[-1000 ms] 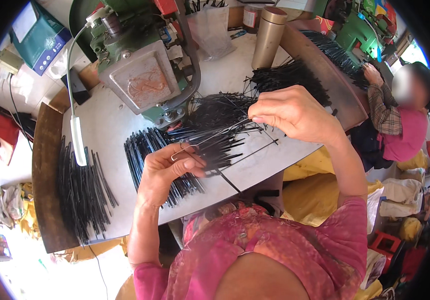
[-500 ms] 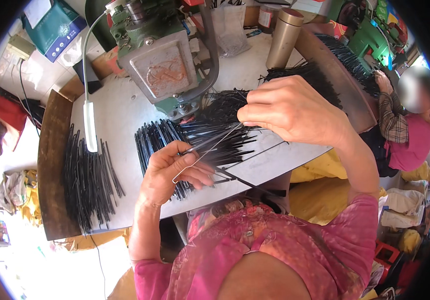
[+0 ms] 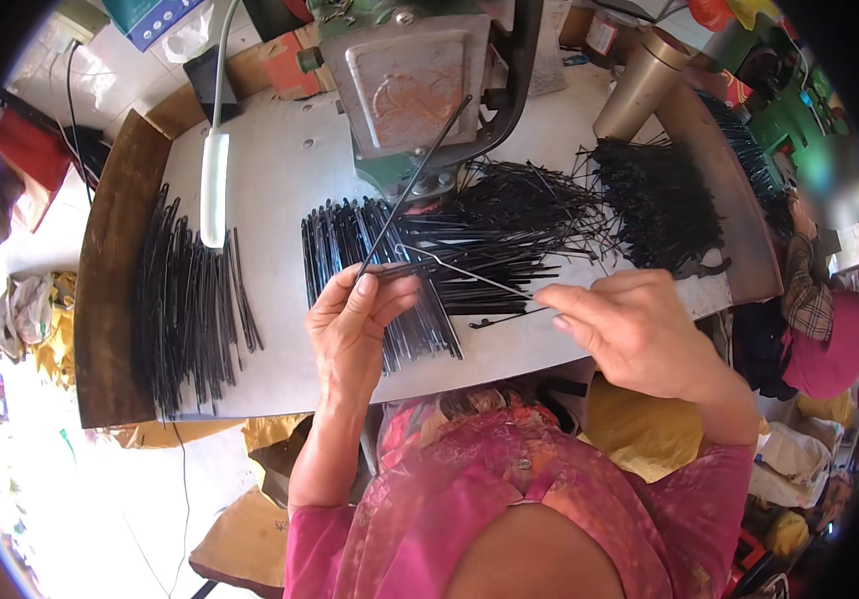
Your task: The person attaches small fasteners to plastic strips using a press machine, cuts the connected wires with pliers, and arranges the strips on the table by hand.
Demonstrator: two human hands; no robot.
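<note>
My left hand [image 3: 349, 319] pinches a slim black strip [image 3: 411, 183], which slants up and to the right in front of the machine. My right hand [image 3: 634, 329] is closed on the end of a thin metal wire hook [image 3: 474, 274]. The hook's bent tip points left and lies close to the strip, just above my left fingers; whether they touch I cannot tell. Below and behind my hands lies a row of glossy black strips [image 3: 334, 240] on the table. More dark strips [image 3: 494, 265] lie in a tangled heap to its right.
A green and grey machine [image 3: 414, 90] stands over the table [image 3: 270, 150]. A white tube lamp [image 3: 215, 190] hangs at left above more black strips [image 3: 185, 319]. A dense black bundle [image 3: 654, 205] and a gold flask [image 3: 644, 85] are at right. A co-worker [image 3: 819, 329] sits far right.
My right hand has moved down and right with the hook, away from my left hand. The strip in my left hand now points upward. The whole view has shifted.
</note>
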